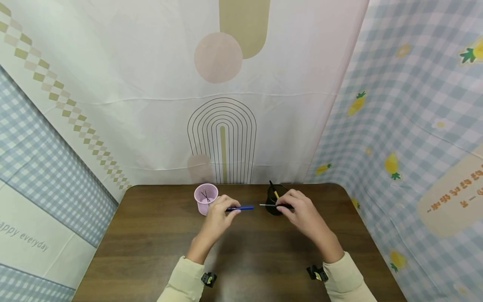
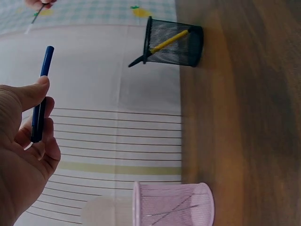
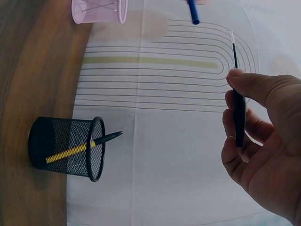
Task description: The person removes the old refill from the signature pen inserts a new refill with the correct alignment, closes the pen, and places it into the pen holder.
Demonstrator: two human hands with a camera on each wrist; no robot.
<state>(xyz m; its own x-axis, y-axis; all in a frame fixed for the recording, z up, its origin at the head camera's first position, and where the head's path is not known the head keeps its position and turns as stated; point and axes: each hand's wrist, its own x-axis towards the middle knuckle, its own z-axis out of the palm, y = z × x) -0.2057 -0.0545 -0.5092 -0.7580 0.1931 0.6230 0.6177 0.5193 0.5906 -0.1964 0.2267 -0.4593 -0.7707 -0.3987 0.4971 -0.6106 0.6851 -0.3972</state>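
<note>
My left hand (image 1: 219, 217) pinches a blue pen (image 2: 47, 62) between thumb and fingers, its free end pointing right. Facing it, my right hand (image 1: 303, 213) grips a slim black-handled tool (image 3: 239, 115) with a thin shaft and pale tip; its exact kind I cannot tell. In the head view the shaft points left towards the blue pen, with a small gap between them. Behind my left hand stands a pink cup (image 1: 201, 205) with thin dark sticks inside. A black mesh pen holder (image 3: 70, 126) stands near my right hand, holding a yellow-and-black pen (image 3: 109, 137).
Both containers stand near the back edge of the brown wooden table (image 1: 158, 235). A white printed cloth (image 1: 151, 138) hangs behind it, and a blue checked cloth (image 1: 396, 126) hangs at the right side.
</note>
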